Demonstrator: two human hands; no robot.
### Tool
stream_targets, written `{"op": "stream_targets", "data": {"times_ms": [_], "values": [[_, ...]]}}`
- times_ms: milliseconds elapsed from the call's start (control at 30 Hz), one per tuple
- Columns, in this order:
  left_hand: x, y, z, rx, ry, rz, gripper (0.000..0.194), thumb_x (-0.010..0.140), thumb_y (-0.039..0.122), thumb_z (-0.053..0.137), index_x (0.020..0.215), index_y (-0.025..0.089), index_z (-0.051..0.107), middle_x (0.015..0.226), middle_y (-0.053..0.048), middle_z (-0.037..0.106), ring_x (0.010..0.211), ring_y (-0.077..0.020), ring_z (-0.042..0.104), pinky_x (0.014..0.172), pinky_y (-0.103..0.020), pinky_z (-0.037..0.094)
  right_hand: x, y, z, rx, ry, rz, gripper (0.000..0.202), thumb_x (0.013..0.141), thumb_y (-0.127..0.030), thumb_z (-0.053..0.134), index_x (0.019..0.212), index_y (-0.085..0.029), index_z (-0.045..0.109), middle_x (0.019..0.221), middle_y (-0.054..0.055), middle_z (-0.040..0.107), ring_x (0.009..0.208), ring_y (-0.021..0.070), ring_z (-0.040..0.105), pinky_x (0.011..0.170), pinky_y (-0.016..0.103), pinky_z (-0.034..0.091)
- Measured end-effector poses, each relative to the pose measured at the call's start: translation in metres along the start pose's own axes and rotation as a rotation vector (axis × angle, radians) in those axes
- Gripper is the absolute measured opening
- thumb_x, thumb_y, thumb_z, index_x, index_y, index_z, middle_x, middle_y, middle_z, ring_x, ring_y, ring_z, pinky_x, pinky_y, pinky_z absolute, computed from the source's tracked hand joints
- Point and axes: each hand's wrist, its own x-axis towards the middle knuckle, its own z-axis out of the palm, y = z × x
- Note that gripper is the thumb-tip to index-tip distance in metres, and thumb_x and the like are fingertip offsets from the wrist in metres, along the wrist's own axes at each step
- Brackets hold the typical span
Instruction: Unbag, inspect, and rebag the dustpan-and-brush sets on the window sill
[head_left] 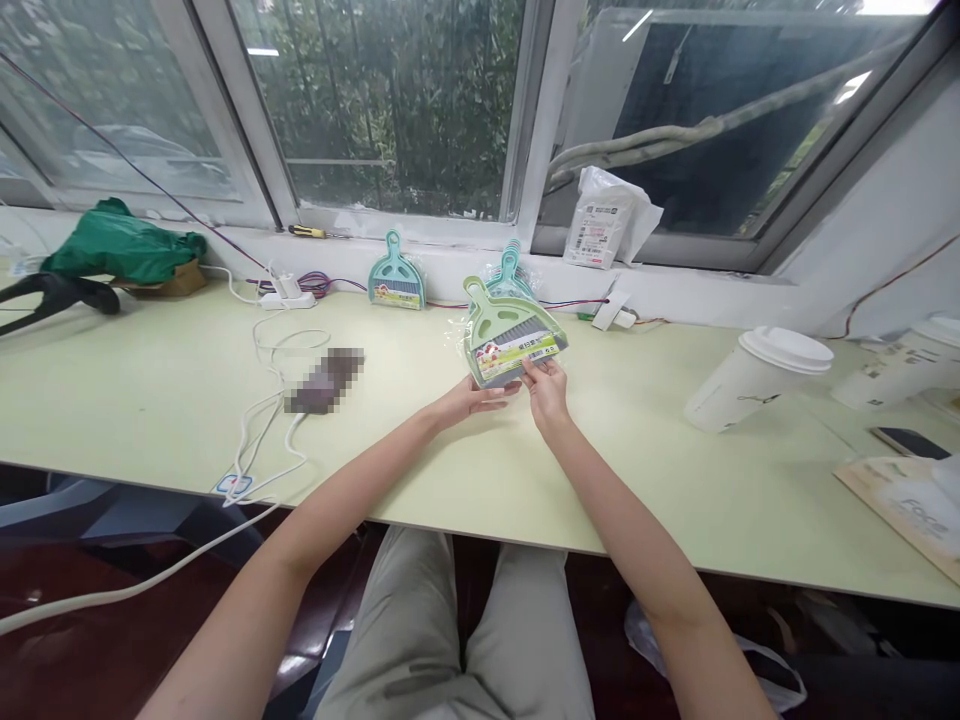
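Head view: our left hand and right hand both pinch the lower edge of the packaged green dustpan set, lifted just above the tabletop. Two teal sets lean by the window. Best to keep both grips on the wrapper edge, label facing us. Paper cup well apart.

Office-like workroom, long pale desk under windows, power strip and cables, lidded paper cups
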Motion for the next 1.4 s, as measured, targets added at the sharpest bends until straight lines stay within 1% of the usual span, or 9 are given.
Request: {"op": "stream_targets", "data": {"times_ms": [133,233,433,600,767,833,967,1133,1400], "values": [[0.007,0.002,-0.002,-0.041,0.135,0.123,0.053,0.076,0.053,0.066,0.119,0.021,0.059,0.137,-0.012,0.053,0.125,-0.0307,0.051,0.101,-0.045,0.044,-0.001,-0.001,0.001,0.064,-0.017,-0.002,0.030,0.064,-0.020,0.075,0.089,-0.020,0.060,0.098,0.004,0.071,0.099,0.0180,0.066,0.085,0.030,0.057],[0.008,0.003,-0.004,-0.026,0.292,0.200,0.052,0.073,0.043,0.072,0.117,0.019,0.057,0.128,-0.010,0.061,0.120,-0.0275,0.056,0.103,-0.044,0.044,-0.003,0.000,0.004,0.069,-0.054,0.021,0.031,0.063,-0.019,0.076,0.089,-0.020,0.061,0.096,0.004,0.072,0.098,0.0184,0.067,0.084,0.030,0.058],[0.005,-0.003,-0.002,0.031,0.255,0.117,0.054,0.076,0.037,0.069,0.124,0.021,0.048,0.123,-0.010,0.062,0.097,-0.0259,0.068,0.087,-0.046,0.054,0.004,0.004,0.000,-0.024,-0.049,0.033,0.031,0.064,-0.024,0.079,0.090,-0.018,0.063,0.096,0.004,0.073,0.095,0.0190,0.068,0.084,0.032,0.058],[0.009,0.002,-0.024,-0.014,0.481,0.171,0.055,0.071,0.021,0.067,0.122,0.017,0.049,0.116,-0.010,0.065,0.089,-0.0237,0.069,0.077,-0.042,0.059,0.025,-0.008,-0.031,-0.404,-0.332,0.181,0.035,0.071,-0.043,0.075,0.086,-0.013,0.069,0.083,0.012,0.073,0.083,0.0243,0.071,0.082,0.041,0.058],[0.002,0.015,-0.054,-0.110,0.587,0.058,0.047,0.072,0.016,0.061,0.118,0.013,0.054,0.107,-0.010,0.068,0.085,-0.0205,0.069,0.071,-0.032,0.061,0.027,-0.027,-0.050,-1.067,-0.389,-0.589,0.052,0.070,-0.043,0.076,0.117,-0.025,0.063,0.132,0.009,0.058,0.129,0.0309,0.047,0.108,0.054,0.036],[-0.001,0.017,-0.056,-0.116,0.557,-0.023,0.044,0.072,0.015,0.060,0.116,0.011,0.056,0.104,-0.011,0.069,0.081,-0.0196,0.070,0.067,-0.028,0.060,0.025,-0.026,-0.049,-1.212,-0.425,-0.781,0.047,0.077,-0.041,0.071,0.122,-0.029,0.061,0.143,0.004,0.048,0.139,0.0281,0.033,0.114,0.053,0.024],[-0.004,0.014,-0.051,-0.085,0.421,-0.085,0.041,0.074,0.014,0.058,0.115,0.008,0.058,0.105,-0.013,0.070,0.076,-0.0181,0.069,0.066,-0.027,0.059,0.026,-0.015,-0.046,-1.159,-0.430,-0.829,0.022,0.091,-0.035,0.053,0.098,-0.029,0.072,0.119,0.002,0.067,0.123,0.0229,0.053,0.105,0.045,0.036],[-0.008,0.014,-0.051,0.057,0.203,-0.211,0.041,0.080,0.021,0.056,0.119,0.007,0.055,0.099,-0.017,0.071,0.058,-0.0142,0.065,0.050,-0.023,0.052,0.034,-0.005,-0.055,-1.085,-0.418,-0.686,0.022,0.090,-0.037,0.055,0.091,-0.029,0.076,0.097,0.003,0.073,0.097,0.0225,0.062,0.094,0.042,0.041],[-0.019,0.024,-0.039,0.345,0.057,-0.169,0.063,0.079,0.039,0.064,0.132,0.014,0.041,0.101,-0.015,0.071,0.059,-0.0149,0.066,0.047,-0.021,0.044,0.042,0.021,-0.055,-0.607,-0.248,-0.297,0.053,0.068,-0.039,0.072,0.118,-0.026,0.064,0.127,0.007,0.056,0.107,0.0218,0.056,0.093,0.041,0.048]]}}
